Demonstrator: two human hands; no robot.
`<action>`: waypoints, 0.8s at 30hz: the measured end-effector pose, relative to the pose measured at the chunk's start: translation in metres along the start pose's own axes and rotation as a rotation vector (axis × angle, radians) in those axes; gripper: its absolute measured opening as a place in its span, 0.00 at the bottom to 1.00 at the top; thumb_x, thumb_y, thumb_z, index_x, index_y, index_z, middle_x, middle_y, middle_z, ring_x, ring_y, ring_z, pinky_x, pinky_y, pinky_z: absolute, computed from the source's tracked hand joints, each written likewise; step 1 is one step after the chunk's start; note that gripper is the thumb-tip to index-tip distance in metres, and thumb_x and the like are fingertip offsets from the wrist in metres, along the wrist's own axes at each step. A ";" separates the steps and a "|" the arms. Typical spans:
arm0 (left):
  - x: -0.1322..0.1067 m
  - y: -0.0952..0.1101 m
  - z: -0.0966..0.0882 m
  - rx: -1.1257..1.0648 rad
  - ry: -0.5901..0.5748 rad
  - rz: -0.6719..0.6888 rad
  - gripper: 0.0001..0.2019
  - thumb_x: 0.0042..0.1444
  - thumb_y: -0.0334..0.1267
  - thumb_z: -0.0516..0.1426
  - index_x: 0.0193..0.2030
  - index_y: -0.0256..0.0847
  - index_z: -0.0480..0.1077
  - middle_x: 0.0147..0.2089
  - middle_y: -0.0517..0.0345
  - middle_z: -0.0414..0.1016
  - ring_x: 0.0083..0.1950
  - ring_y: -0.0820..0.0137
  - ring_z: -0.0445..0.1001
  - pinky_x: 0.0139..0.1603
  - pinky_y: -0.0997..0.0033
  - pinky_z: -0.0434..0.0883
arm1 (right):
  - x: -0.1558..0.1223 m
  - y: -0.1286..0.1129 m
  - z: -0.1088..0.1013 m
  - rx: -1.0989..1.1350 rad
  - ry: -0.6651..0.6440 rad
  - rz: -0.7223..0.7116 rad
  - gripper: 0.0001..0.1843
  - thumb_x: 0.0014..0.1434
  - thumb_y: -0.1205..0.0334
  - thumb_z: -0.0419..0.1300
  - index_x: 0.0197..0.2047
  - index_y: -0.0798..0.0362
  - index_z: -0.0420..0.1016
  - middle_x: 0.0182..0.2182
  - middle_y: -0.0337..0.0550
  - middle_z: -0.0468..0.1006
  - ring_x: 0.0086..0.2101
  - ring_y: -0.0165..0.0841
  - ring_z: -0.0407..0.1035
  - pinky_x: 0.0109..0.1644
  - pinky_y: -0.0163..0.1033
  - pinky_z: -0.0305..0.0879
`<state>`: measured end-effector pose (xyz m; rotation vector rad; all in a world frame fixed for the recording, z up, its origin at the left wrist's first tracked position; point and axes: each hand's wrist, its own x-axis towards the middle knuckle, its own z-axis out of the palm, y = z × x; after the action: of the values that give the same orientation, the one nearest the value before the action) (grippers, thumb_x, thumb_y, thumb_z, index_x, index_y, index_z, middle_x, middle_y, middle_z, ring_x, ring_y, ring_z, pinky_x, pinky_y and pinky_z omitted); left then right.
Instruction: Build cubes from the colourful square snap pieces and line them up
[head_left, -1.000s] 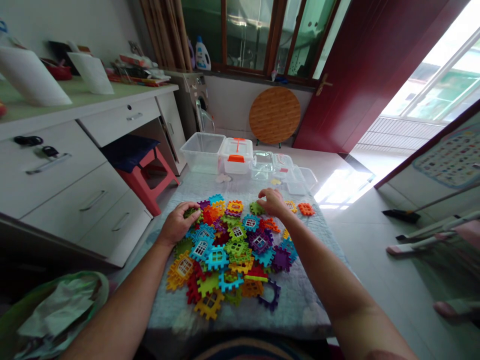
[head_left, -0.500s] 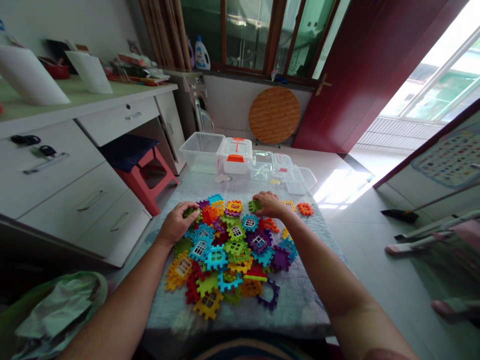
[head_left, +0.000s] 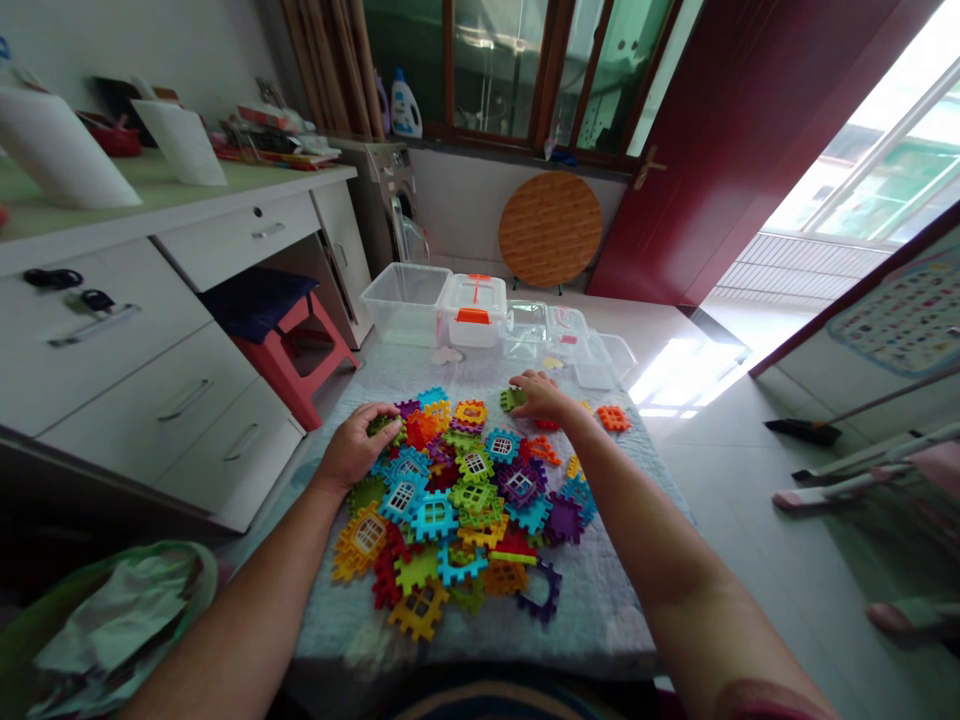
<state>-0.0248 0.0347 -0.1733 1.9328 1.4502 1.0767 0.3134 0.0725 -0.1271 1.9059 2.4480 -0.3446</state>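
Observation:
A heap of toothed, flat plastic building pieces [head_left: 474, 495] in many colours covers the middle of the cloth-covered table; several have white window grids. At the heap's left edge, my left hand [head_left: 358, 445] is closed on a green toothed piece [head_left: 385, 430], partly hidden by the thumb and fingers. At the far right side of the heap, my right hand [head_left: 544, 396] grips another green toothed piece [head_left: 512, 400] by its right edge. To the right of that hand lies an orange square piece [head_left: 613, 418].
Along the table's far end stand an open clear bin [head_left: 407, 305], a lidded box with orange clasps [head_left: 474, 312] and smaller clear containers [head_left: 526, 325]. White drawers [head_left: 176, 400] and a red stool [head_left: 300, 350] are on the left. A lined waste bin [head_left: 202, 570] sits at lower left.
My right hand has shifted slightly away from me, and the green piece at its fingers has moved along with it. My left hand stays in place.

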 end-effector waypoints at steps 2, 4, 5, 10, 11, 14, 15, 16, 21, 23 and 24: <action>0.000 0.000 0.000 0.003 0.001 0.002 0.16 0.54 0.50 0.56 0.41 0.41 0.73 0.47 0.52 0.76 0.52 0.60 0.73 0.59 0.60 0.66 | 0.001 0.001 0.000 0.007 -0.008 -0.006 0.29 0.50 0.58 0.65 0.57 0.48 0.71 0.53 0.53 0.70 0.52 0.47 0.63 0.52 0.47 0.60; 0.000 0.000 0.000 0.006 0.000 0.004 0.16 0.54 0.50 0.56 0.42 0.41 0.73 0.48 0.51 0.76 0.52 0.60 0.73 0.59 0.60 0.66 | 0.002 0.001 0.000 0.013 -0.016 -0.013 0.27 0.51 0.58 0.65 0.55 0.48 0.72 0.53 0.52 0.71 0.51 0.47 0.64 0.52 0.46 0.60; 0.000 -0.001 0.000 0.008 -0.003 0.003 0.16 0.54 0.50 0.56 0.42 0.41 0.73 0.48 0.51 0.76 0.52 0.60 0.73 0.59 0.60 0.66 | 0.003 0.001 0.000 0.015 -0.019 -0.017 0.27 0.51 0.58 0.65 0.55 0.48 0.72 0.53 0.52 0.71 0.52 0.47 0.64 0.52 0.46 0.60; -0.001 -0.003 0.000 0.015 -0.011 0.004 0.16 0.55 0.50 0.56 0.42 0.41 0.73 0.48 0.51 0.75 0.52 0.60 0.72 0.59 0.60 0.66 | 0.005 -0.002 0.002 0.026 -0.026 -0.023 0.29 0.51 0.57 0.66 0.57 0.49 0.72 0.54 0.53 0.70 0.53 0.48 0.64 0.53 0.46 0.60; -0.001 -0.003 0.000 0.014 -0.010 0.004 0.16 0.55 0.50 0.56 0.42 0.41 0.73 0.48 0.51 0.75 0.52 0.61 0.72 0.59 0.60 0.66 | 0.005 -0.002 0.003 0.029 -0.026 -0.023 0.29 0.51 0.57 0.66 0.57 0.50 0.71 0.55 0.53 0.70 0.53 0.48 0.64 0.54 0.47 0.60; 0.000 -0.001 0.000 0.011 -0.002 0.005 0.16 0.54 0.50 0.56 0.42 0.41 0.74 0.47 0.51 0.76 0.51 0.60 0.73 0.58 0.60 0.67 | 0.006 0.001 0.001 0.037 -0.020 -0.024 0.33 0.50 0.57 0.68 0.60 0.50 0.69 0.56 0.53 0.70 0.54 0.48 0.64 0.55 0.47 0.61; 0.000 -0.001 0.000 0.012 0.001 0.004 0.16 0.54 0.50 0.56 0.42 0.41 0.74 0.47 0.51 0.76 0.51 0.60 0.73 0.58 0.60 0.67 | 0.005 0.005 -0.001 0.047 -0.009 -0.024 0.35 0.50 0.57 0.68 0.61 0.50 0.67 0.57 0.53 0.69 0.55 0.47 0.64 0.55 0.46 0.61; 0.000 0.000 0.000 0.012 0.002 0.001 0.16 0.54 0.50 0.56 0.41 0.41 0.74 0.47 0.51 0.76 0.51 0.60 0.73 0.59 0.60 0.67 | 0.003 0.010 -0.004 0.063 0.010 -0.027 0.37 0.50 0.57 0.69 0.62 0.50 0.66 0.58 0.52 0.69 0.55 0.45 0.64 0.56 0.45 0.61; 0.001 0.002 0.000 0.016 -0.004 -0.003 0.17 0.54 0.51 0.56 0.41 0.42 0.73 0.47 0.51 0.76 0.51 0.60 0.73 0.59 0.60 0.67 | -0.016 0.046 -0.020 0.088 0.091 -0.029 0.34 0.51 0.57 0.68 0.61 0.51 0.68 0.57 0.51 0.70 0.55 0.44 0.64 0.58 0.45 0.61; 0.001 0.000 0.000 0.018 -0.008 -0.002 0.17 0.54 0.52 0.56 0.41 0.42 0.74 0.47 0.51 0.76 0.51 0.60 0.73 0.59 0.60 0.67 | -0.027 0.055 -0.020 0.045 0.029 -0.012 0.34 0.48 0.55 0.70 0.59 0.51 0.70 0.56 0.51 0.71 0.55 0.47 0.63 0.56 0.48 0.62; 0.001 -0.001 -0.001 0.020 -0.008 -0.002 0.17 0.54 0.52 0.56 0.41 0.42 0.74 0.47 0.52 0.76 0.51 0.60 0.73 0.59 0.60 0.67 | -0.032 0.056 -0.018 0.023 -0.003 -0.005 0.35 0.47 0.54 0.71 0.58 0.50 0.71 0.55 0.51 0.71 0.54 0.48 0.63 0.54 0.49 0.62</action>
<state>-0.0254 0.0358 -0.1731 1.9470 1.4639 1.0560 0.3776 0.0579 -0.1135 1.9068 2.4576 -0.3767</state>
